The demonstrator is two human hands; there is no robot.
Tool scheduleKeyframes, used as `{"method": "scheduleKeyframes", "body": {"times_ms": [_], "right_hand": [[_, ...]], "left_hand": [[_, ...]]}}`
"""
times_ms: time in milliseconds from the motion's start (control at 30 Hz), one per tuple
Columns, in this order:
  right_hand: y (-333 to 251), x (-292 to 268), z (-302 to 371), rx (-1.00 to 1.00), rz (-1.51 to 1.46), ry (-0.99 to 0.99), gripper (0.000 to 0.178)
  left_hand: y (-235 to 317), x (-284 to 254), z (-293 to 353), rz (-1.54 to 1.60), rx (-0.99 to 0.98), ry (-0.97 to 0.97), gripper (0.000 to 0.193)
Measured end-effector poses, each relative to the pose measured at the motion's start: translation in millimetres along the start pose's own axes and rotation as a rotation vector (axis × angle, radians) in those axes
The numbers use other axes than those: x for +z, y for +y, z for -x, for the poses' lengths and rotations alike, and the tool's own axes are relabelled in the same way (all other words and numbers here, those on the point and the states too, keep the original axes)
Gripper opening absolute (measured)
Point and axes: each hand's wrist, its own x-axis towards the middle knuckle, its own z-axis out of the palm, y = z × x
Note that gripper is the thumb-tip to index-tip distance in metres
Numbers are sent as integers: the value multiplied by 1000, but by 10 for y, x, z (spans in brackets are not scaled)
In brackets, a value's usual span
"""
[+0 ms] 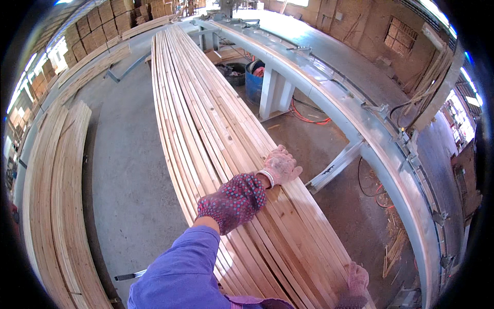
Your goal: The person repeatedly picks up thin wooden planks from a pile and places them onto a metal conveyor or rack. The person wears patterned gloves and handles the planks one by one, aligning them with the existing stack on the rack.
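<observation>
Long pale wooden strips (206, 118) lie side by side in a wide stack running from below me to the far end. My left hand (280, 167), in a pinkish work glove, reaches across them. Its fingers curl over the stack's right edge, around the outermost wooden strip (303, 198). Farther down the same edge, my right hand (357, 278), gloved alike, grips the strip near the bottom of the view; its fingers are partly hidden. A purple sleeve with a dotted, dark red cuff covers my left arm.
A long curved metal frame (314, 90) with clamps runs along the right. Beneath it stand a blue bin (254, 85) and a black tub (234, 74), with orange hoses (309, 116) on the floor. Another board stack (59, 206) lies left. Wood scraps (393, 252) litter the floor.
</observation>
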Motion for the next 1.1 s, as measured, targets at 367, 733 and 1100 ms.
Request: {"method": "scheduleKeyframes", "body": {"times_ms": [367, 733, 1100], "right_hand": [[129, 177, 63, -101, -89, 20, 30], [-302, 54, -47, 19, 83, 44, 51], [-197, -130, -253, -188, 35, 629, 65]], "left_hand": [[-41, 262, -79, 2, 30, 35, 50], [-208, 282, -89, -44, 2, 19, 56], [-192, 629, -487, -164, 287, -38, 30]]}}
